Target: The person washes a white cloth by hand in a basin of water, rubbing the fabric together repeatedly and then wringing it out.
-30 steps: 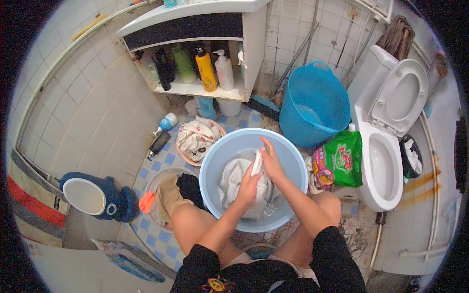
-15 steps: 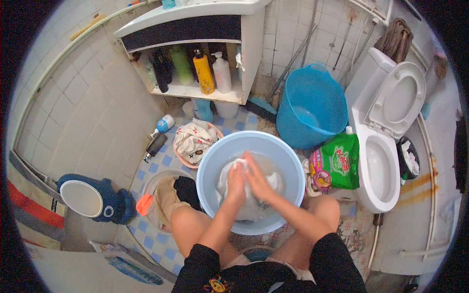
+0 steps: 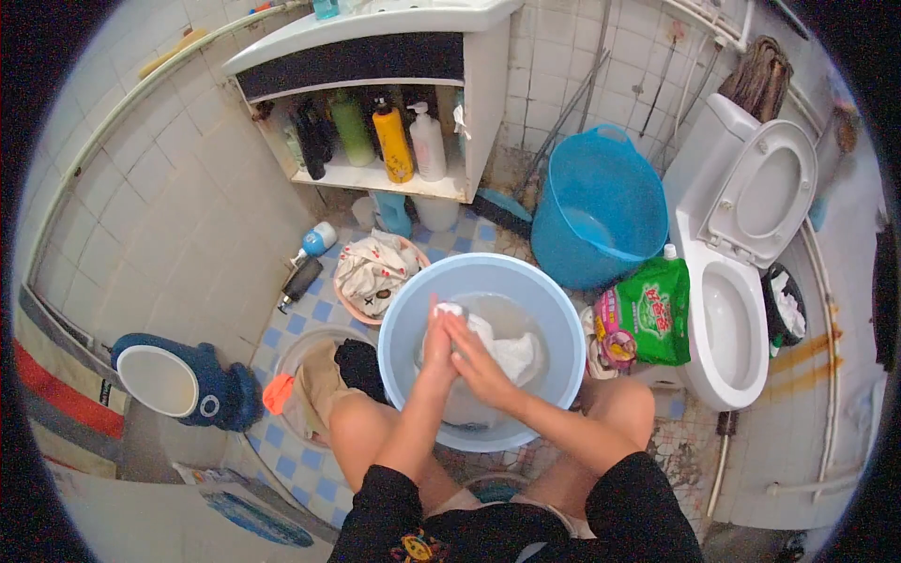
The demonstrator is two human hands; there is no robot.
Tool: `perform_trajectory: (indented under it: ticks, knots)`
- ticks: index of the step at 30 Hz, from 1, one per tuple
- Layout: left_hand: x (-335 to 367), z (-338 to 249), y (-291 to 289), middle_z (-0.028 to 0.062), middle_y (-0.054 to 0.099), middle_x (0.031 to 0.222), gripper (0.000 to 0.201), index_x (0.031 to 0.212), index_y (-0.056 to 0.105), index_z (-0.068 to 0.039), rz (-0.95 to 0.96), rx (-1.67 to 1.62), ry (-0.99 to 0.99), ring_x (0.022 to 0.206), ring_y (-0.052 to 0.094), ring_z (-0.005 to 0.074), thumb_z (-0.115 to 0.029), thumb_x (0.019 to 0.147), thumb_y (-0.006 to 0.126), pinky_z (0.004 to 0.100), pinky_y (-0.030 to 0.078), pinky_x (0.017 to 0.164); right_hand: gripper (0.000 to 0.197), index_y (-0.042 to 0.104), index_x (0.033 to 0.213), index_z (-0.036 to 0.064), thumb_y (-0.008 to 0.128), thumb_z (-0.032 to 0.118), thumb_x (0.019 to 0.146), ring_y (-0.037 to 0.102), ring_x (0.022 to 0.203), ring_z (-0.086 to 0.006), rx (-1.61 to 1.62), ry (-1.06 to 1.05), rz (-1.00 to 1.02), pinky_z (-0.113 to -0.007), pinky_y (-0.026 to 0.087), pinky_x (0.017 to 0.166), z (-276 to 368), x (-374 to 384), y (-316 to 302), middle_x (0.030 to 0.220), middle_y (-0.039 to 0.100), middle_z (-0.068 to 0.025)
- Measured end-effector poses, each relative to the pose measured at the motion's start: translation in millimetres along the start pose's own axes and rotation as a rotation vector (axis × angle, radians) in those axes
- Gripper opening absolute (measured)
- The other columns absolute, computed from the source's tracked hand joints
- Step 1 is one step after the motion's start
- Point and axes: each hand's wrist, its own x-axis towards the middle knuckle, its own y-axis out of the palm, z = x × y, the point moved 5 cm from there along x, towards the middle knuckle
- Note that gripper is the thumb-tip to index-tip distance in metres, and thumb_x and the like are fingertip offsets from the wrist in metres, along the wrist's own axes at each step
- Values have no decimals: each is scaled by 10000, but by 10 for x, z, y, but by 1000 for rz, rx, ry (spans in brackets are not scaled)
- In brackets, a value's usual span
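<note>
Head view: the fingers [image 3: 464,334] of both hands are held nearly straight and pressed toward each other, the left hand [image 3: 437,345] and the right hand [image 3: 481,361] facing palm to palm, with a bunched bit of white cloth [image 3: 512,356] caught between them and showing at the fingertips. The rest of that cloth lies just beside the right hand, partly in cloudy water [image 3: 498,306], inside a light blue basin [image 3: 575,352]. How much of it the palms cover cannot be told. The basin stands between the person's bent knees. Just beyond its far left side, a pink basin [image 3: 421,251] holds a heap of white patterned fabric [image 3: 374,270]; to its left, near the knee, a clear tub [image 3: 289,351] holds beige cloth [image 3: 317,378], black cloth [image 3: 359,367] and a piece of orange cloth [image 3: 279,392]. A green bag [image 3: 661,314] with a white cap is near the basin's right side, next to the toilet [image 3: 727,328]. Behind it stands a tall blue tub [image 3: 601,220]. Farther off, a white cabinet [image 3: 486,103] carries a yellow bottle [image 3: 392,148], a white pump bottle [image 3: 429,150] and a green bottle [image 3: 352,131] on its shelf. At far left sits a dark blue seat [image 3: 212,375] with a white bowl.
</note>
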Motion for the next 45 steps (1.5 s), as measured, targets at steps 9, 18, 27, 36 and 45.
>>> perform_trajectory:
  ticks: [9,18,27,36,45]
  knots:
    - [-312,325,302,92,426,1238,422,1266,354,-22,236,170,49,1146,392,184,-241,906,365,310,291,968,507,206,1350,15,321,209,896,132,1318,-262,108,356,-159,-352,81,1065,-645,180,-388,1421,160,-141]
    - [-267,408,242,95,414,1275,456,1289,329,-49,283,54,89,1159,408,229,-310,916,326,379,326,977,468,282,1330,46,355,165,883,168,1303,-299,-70,202,-148,-359,120,1061,-460,270,-372,1387,258,-138]
    - [-57,-12,-12,95,489,1173,378,1233,398,-13,31,-130,85,1071,474,201,-207,912,347,343,395,902,461,289,1323,34,334,234,910,190,1301,-258,104,138,66,-336,125,1058,-3,103,-62,1383,262,-145]
    - [-52,168,-9,119,456,1217,386,1277,325,-38,249,132,90,1098,469,263,-162,912,329,406,385,932,445,327,1290,5,345,232,908,280,1260,-279,158,499,-193,-335,190,1039,-747,316,-771,1326,344,-181]
    - [-349,323,284,111,415,1259,406,1266,375,1,358,320,15,1130,422,192,-55,864,352,315,347,938,403,391,1272,54,368,207,900,296,1255,-246,370,523,-285,-328,191,1037,-1242,14,-668,1323,369,-134]
